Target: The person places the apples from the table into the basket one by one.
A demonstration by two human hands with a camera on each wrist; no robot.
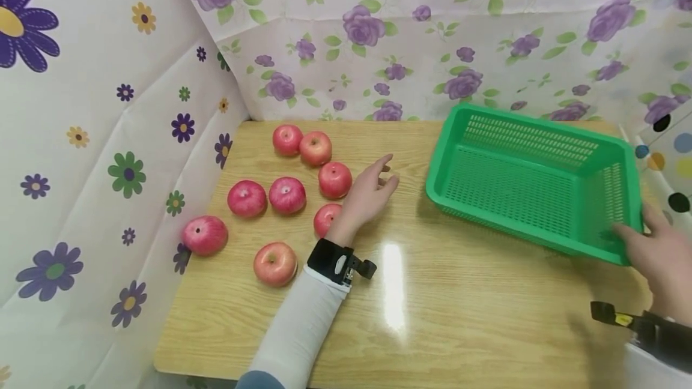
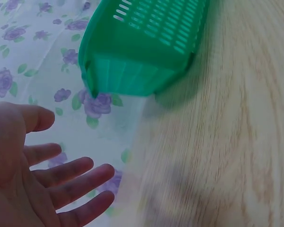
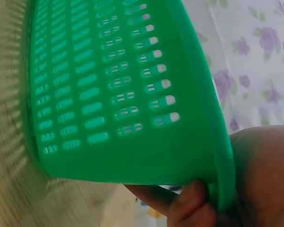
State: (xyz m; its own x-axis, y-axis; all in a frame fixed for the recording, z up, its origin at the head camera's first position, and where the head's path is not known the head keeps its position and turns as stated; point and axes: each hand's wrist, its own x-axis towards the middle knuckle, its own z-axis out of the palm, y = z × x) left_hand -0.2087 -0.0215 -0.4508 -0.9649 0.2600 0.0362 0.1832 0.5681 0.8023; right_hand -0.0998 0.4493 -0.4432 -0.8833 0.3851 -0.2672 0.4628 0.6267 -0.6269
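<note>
A green plastic basket [image 1: 519, 194] with slotted walls is at the right of the table. My right hand [image 1: 662, 251] grips its right end, with the thumb over the rim; in the right wrist view, curled fingers [image 3: 194, 203] show at the basket's wall. My left hand [image 1: 369, 194] is left of the basket, apart from it, its fingers spread and loosely bent with nothing held. Beside it are a red apple [image 1: 334, 179] and another apple [image 1: 324, 220] partly hidden behind the wrist. In the left wrist view the palm [image 2: 14, 189] faces the basket's end.
More apples lie on the left of the wooden table [image 1: 459, 317]: a pair [image 1: 315, 148] at the back, others [image 1: 287, 195] in the middle, one apple [image 1: 275, 263] nearer the front and one [image 1: 205, 235] at the left edge. Flowered sheets [image 1: 324, 35] hang behind and at the left.
</note>
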